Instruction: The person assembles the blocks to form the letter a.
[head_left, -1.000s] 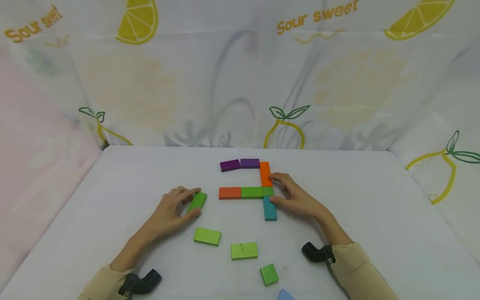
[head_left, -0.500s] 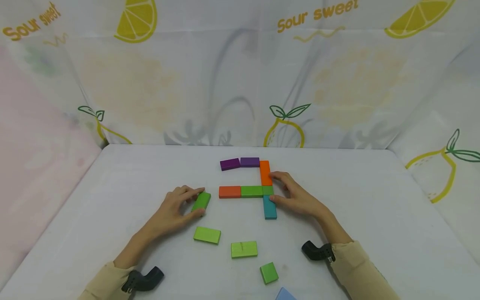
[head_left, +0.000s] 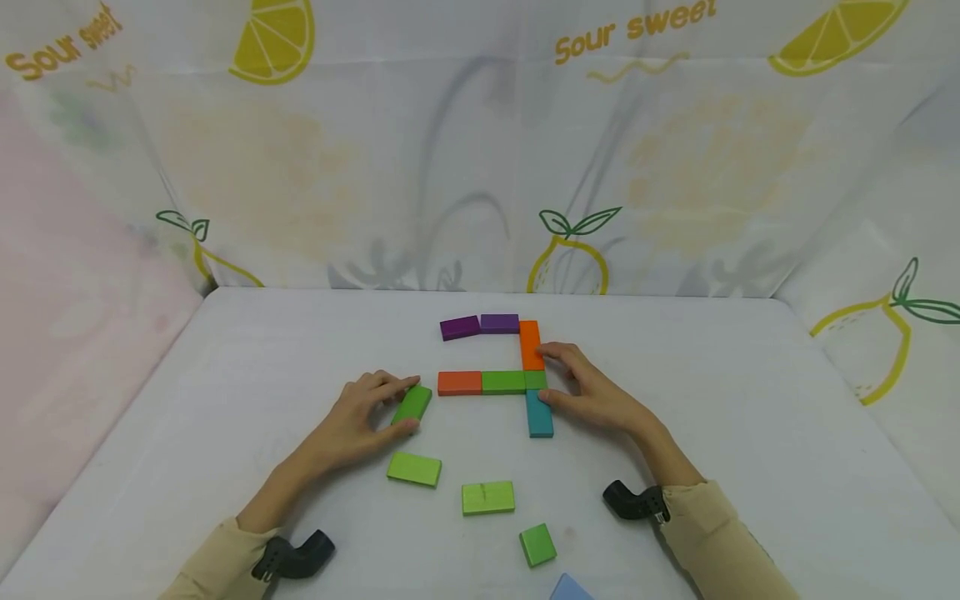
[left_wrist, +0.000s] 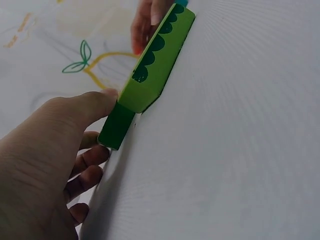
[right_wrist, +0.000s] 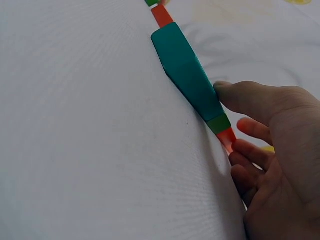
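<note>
Hands differ: the left hand (head_left: pixel 350 427) pinches a slanted green block (head_left: pixel 412 403); the right hand (head_left: pixel 597 400), loosely spread, seemingly touches an orange block (head_left: pixel 529 343) and teal block (head_left: pixel 539 418).

L hand (head_left: pixel 362 419) on the move: it's slid the grn block (head_left: pixel 412 404) R, farther from the table's (head_left: pixel 720 375) L edge, narrowing the gap w/ the red-orange block (head_left: pixel 460 383)!

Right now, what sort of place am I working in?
Likely a curtained recording setup: a flat white table, a white lemon-printed curtain behind it, and a black curved device at each beige fabric sleeve.
</note>
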